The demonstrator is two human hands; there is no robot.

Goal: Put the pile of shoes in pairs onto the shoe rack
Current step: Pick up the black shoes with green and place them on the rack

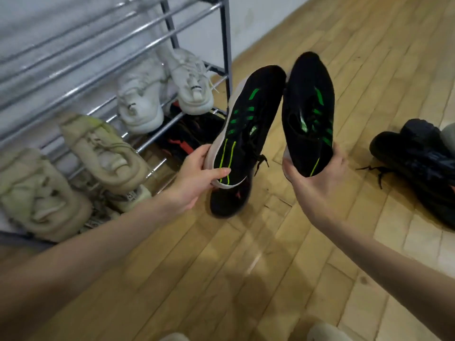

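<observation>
wood floor (246, 267) | hands grip heels | left shoe (248, 119) | right shoe (309, 114)

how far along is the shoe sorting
Done: a white pair and a beige pair sit on the shoe rack, with dark shoes on a lower shelf. In hand: the left hand and right hand each hold one black-and-green shoe. Left: dark shoes on the floor.
</observation>
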